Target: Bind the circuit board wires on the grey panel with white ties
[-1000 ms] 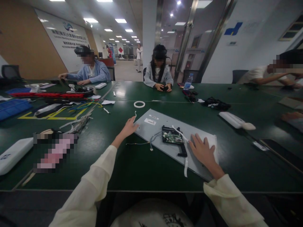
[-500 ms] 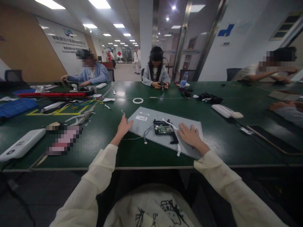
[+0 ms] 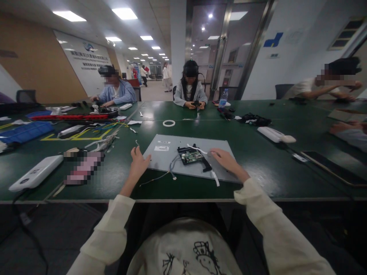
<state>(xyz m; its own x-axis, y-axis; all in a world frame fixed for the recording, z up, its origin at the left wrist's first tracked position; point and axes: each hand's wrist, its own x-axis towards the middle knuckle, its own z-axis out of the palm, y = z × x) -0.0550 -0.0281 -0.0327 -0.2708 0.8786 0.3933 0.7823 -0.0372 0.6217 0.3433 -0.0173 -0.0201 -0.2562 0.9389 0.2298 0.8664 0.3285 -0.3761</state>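
A grey flat panel (image 3: 151,162) with white labels lies on the green table in front of me. On it sits a green circuit board (image 3: 191,156) in a black bracket, with thin grey wires (image 3: 171,164) trailing off its left side. My left hand (image 3: 139,166) is at the panel's left edge, thumb over the edge and fingers apart; a thin wire end pokes up behind the fingers. My right hand (image 3: 226,160) is over the panel's right part, fingertips pinched at the end of a white flat ribbon cable (image 3: 197,149). Another white strip (image 3: 215,178) hangs toward the front edge.
A ring of white tape (image 3: 169,123) lies beyond the panel. Left are a white power bank (image 3: 37,173), a blurred pink item (image 3: 83,168), cables and a blue basket (image 3: 27,131). Right are a white device (image 3: 271,135) and a dark phone (image 3: 329,166). Other people sit around the table.
The panel has turned and shifted left, its far edge now more level. My left hand moved left and nearer with it. My right hand's fingers, formerly spread on the panel, have drawn together at the ribbon cable.
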